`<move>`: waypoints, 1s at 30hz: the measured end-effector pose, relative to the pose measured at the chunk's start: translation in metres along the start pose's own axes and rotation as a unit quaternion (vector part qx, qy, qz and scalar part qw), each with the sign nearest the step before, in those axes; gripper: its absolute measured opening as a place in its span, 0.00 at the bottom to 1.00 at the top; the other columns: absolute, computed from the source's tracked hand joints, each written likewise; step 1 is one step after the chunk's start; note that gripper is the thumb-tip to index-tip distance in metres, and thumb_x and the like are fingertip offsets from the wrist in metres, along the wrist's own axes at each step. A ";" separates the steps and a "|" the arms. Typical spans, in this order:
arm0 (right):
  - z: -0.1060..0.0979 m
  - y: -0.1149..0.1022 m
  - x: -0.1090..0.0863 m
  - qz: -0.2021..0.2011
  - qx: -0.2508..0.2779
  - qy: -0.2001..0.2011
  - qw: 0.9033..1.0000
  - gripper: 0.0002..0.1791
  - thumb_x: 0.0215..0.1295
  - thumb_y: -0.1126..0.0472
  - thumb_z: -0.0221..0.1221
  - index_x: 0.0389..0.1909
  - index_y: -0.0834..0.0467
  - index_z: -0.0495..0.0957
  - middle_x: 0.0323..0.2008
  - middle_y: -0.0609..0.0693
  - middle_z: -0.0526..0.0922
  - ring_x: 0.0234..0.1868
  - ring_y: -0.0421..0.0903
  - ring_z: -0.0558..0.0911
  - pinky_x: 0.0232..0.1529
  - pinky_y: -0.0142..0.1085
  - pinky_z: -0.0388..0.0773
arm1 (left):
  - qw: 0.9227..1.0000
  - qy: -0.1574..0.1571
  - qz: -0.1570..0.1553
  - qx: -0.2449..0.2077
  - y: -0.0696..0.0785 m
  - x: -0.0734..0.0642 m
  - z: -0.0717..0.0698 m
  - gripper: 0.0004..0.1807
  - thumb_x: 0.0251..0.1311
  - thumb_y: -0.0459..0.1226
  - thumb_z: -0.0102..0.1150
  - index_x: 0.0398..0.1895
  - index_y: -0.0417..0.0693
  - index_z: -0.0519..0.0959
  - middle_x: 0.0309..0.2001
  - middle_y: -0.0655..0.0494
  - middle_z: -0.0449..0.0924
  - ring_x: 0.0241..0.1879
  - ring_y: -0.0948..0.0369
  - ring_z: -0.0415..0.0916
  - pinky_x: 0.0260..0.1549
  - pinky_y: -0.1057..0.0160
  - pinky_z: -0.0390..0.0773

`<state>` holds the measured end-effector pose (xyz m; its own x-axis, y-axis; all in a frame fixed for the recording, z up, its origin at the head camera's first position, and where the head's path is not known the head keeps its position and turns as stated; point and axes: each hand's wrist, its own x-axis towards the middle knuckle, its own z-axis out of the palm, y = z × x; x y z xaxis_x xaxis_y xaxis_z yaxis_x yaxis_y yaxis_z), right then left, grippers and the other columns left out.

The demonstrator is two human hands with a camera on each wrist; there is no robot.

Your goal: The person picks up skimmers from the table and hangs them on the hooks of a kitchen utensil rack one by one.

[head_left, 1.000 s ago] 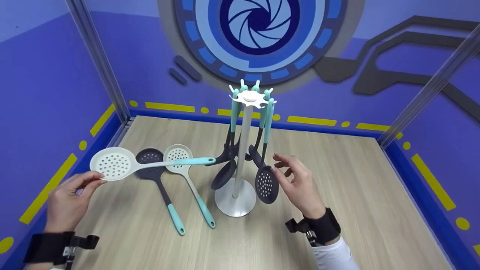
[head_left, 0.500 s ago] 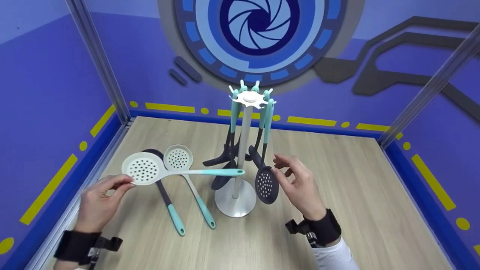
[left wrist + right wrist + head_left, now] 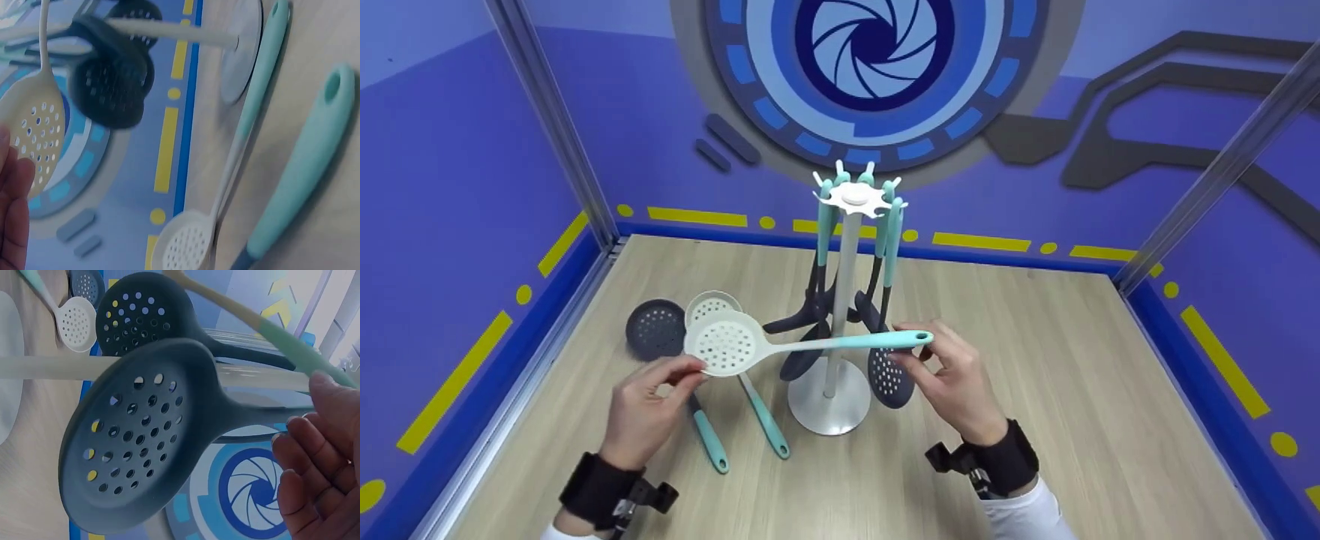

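My left hand (image 3: pixel 649 409) pinches the rim of a white skimmer (image 3: pixel 727 343) between thumb and fingertips. The skimmer is held level above the table, its mint handle pointing right across the utensil stand (image 3: pixel 847 262). Loosely bent, my right hand (image 3: pixel 960 382) is at the end of that handle. In the right wrist view its thumb overlaps the mint handle (image 3: pixel 304 351), with a gap between thumb and fingers. Just left of this hand hangs a dark skimmer (image 3: pixel 140 427) from the stand. Other dark utensils with mint handles hang around the pole.
On the table to the left lie a dark skimmer (image 3: pixel 655 330) and a second white skimmer (image 3: pixel 714 304), partly hidden by the held one and my left hand. The stand's round metal base (image 3: pixel 830 412) rests mid-table. Blue printed walls (image 3: pixel 660 135) enclose the back and sides.
My left hand has carried the white skimmer rightward, bringing its handle end from left of the stand to my right hand. The right hand has stayed nearly in place.
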<state>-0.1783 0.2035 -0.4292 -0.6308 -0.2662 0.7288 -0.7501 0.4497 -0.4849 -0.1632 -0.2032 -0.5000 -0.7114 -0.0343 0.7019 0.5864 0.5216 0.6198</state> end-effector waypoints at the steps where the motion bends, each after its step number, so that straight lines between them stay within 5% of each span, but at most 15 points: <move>1: 0.000 -0.001 0.000 -0.004 0.004 -0.001 1.000 0.22 0.59 0.70 0.74 0.56 0.59 0.85 0.45 0.48 0.88 0.38 0.43 0.81 0.37 0.28 0.79 | 1.000 -0.007 0.000 -0.007 0.003 -0.001 0.004 0.17 0.48 0.25 0.80 0.39 0.51 0.90 0.36 0.57 0.90 0.32 0.70 0.82 0.35 0.80 0.78; 10: 0.002 -0.007 -0.002 -0.022 0.033 0.010 0.999 0.24 0.61 0.71 0.70 0.59 0.62 0.84 0.45 0.52 0.90 0.35 0.40 0.80 0.37 0.26 0.77 | 0.996 -0.048 0.037 -0.059 0.024 -0.012 0.024 0.20 0.47 0.26 0.81 0.41 0.55 0.90 0.33 0.62 0.89 0.30 0.68 0.82 0.30 0.76 0.79; 21: 0.005 -0.012 -0.007 0.049 0.095 0.007 0.994 0.23 0.64 0.75 0.67 0.60 0.59 0.83 0.46 0.54 0.90 0.38 0.38 0.82 0.40 0.26 0.78 | 0.987 -0.090 0.084 -0.104 0.047 -0.023 0.036 0.19 0.49 0.25 0.79 0.43 0.53 0.91 0.37 0.61 0.91 0.32 0.69 0.85 0.32 0.76 0.82; 30: 0.001 -0.018 -0.004 0.042 0.174 0.021 0.984 0.21 0.64 0.81 0.63 0.57 0.64 0.82 0.44 0.61 0.90 0.38 0.41 0.86 0.40 0.29 0.84 | 0.970 -0.100 0.178 -0.130 0.057 -0.027 0.046 0.20 0.48 0.25 0.79 0.46 0.49 0.90 0.37 0.58 0.91 0.30 0.71 0.84 0.30 0.77 0.80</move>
<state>-0.1621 0.1953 -0.4238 -0.6905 -0.2022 0.6945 -0.7225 0.1470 -0.6756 -0.1288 -0.1335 -0.4998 -0.4912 0.2877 0.8221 0.8683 0.2358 0.4363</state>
